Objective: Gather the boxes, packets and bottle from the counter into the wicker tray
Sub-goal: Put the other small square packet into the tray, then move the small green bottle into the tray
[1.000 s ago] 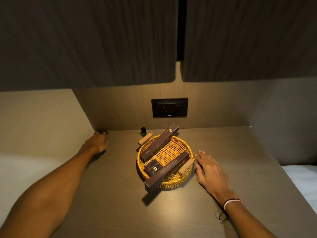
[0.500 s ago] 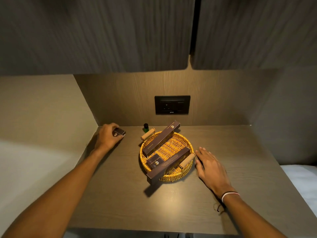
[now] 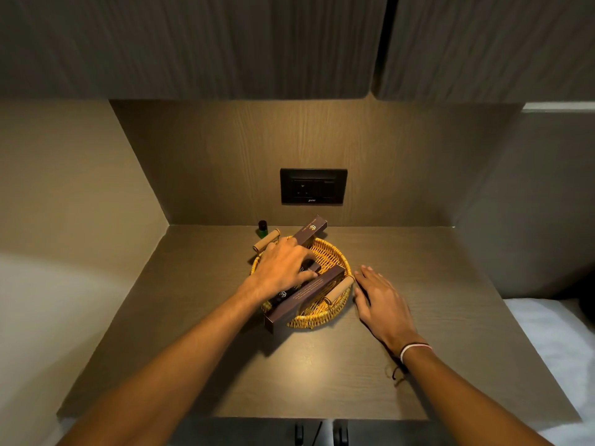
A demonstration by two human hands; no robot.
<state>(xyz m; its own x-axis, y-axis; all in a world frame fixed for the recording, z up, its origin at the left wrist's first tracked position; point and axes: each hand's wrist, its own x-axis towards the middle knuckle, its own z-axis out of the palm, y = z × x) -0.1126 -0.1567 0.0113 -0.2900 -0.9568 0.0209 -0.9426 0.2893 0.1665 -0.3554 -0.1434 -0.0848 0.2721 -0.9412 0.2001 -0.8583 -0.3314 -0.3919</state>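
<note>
A round wicker tray with two wooden handles sits mid-counter. One long brown box leans over its back rim. Another long brown box lies across its front and sticks out past the rim. A small dark box lies beside it in the tray. My left hand hovers over the tray's left half, fingers curled on a small dark packet that is mostly hidden. My right hand rests flat on the counter, touching the tray's right side. A small green bottle stands on the counter behind the tray.
The brown counter sits in a niche, with a wall close on the left and a back panel carrying a black socket plate. Overhead cabinets hang low. White bedding lies to the right.
My left hand took a small dark packet from the counter's back left corner and carried it right, over the tray. My right hand stayed beside the tray. The camera tilted down.
</note>
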